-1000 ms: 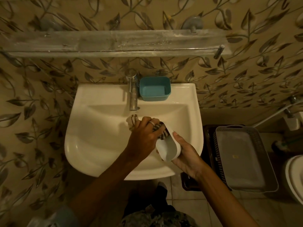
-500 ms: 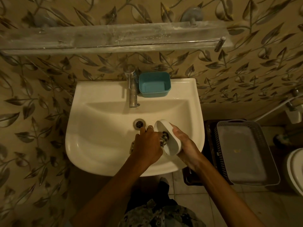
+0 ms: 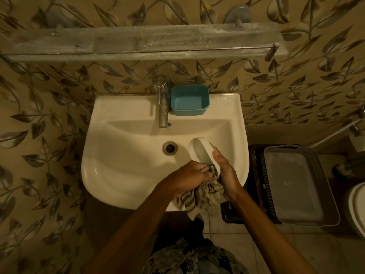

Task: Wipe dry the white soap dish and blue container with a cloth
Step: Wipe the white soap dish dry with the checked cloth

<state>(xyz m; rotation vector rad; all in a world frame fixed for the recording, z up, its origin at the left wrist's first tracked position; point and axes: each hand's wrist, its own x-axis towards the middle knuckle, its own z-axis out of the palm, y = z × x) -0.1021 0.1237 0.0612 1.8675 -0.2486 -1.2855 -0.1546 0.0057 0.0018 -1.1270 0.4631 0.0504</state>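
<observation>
Nearest the camera, a striped cloth [image 3: 205, 194] is seen hanging in folds over the front rim of the sink [image 3: 118, 175], right of its middle. Its upper end is gripped by the left hand [image 3: 189, 175], whose fingers are curled together round the bunched fabric and pressed against the near end of the dish [image 3: 201, 151]. The white dish is held tilted on its edge above the right half of the basin, its hollow turned to the left. It is clasped from the right by the right hand [image 3: 227, 173], with the thumb laid along the rim; the other fingers are hidden behind the dish, so their lie cannot be told. Just left of the dish, the drain [image 3: 170, 147] is seen at the middle of the basin. Farther back, the tap [image 3: 163, 107] is mounted at the middle of the back ledge, and the container [image 3: 189, 99], blue and upright, is set just beside it to the right. A shelf [image 3: 138, 42] is fixed to the wall above. A basket [image 3: 296, 184] is placed on the floor, right of the sink.
</observation>
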